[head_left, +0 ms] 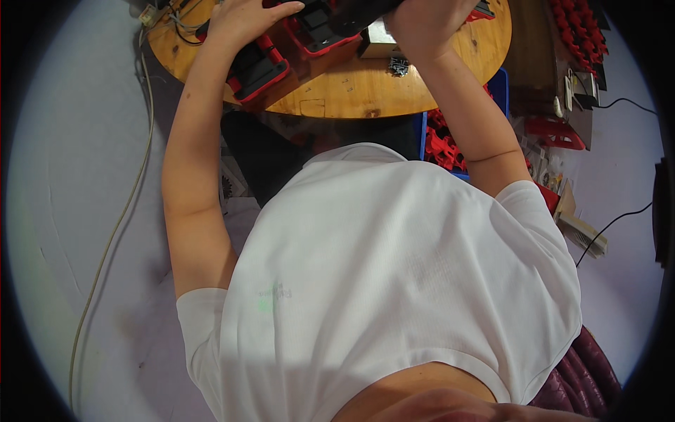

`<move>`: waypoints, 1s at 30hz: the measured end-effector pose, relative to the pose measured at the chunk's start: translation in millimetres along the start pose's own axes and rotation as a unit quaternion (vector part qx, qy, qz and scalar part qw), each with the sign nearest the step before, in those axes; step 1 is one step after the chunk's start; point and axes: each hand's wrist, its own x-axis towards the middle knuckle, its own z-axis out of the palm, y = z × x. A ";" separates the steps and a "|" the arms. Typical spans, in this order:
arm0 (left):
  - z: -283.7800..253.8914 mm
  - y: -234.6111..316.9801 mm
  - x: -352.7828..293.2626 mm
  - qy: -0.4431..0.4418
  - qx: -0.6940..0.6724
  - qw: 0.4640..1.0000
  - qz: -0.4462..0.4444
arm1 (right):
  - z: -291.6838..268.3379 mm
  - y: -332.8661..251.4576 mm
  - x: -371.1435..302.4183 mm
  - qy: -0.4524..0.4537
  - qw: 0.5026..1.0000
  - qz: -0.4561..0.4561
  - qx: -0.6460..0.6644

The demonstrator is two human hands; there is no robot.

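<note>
At the top edge, my left hand [242, 21] lies over the red-and-black casings, its thumb stretched out and apart. The other fingertips are cut off by the frame. Under and beside it sit a red-and-black casing [260, 70] and a second such casing [313, 28], both on the table. My right hand [425, 28] is closed around a dark, rounded black tool [358, 13] that reaches left over the second casing. Only part of this tool shows, so its exact kind is unclear. Just below my right hand rests a small pile of screws [399, 67].
The round wooden table [337, 98] has a light-coloured box [380, 41] beside the screws. Below its right side stands a blue crate [500, 91] of red parts [443, 144]. More red parts [580, 32] hang at the far right. A cable [133, 204] runs down the left.
</note>
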 end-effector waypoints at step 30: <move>36.7 -98.7 0.0 0.170 0.017 0.985 0.028 | -87.3 -0.9 -8.6 -0.011 0.977 -0.071 -0.202</move>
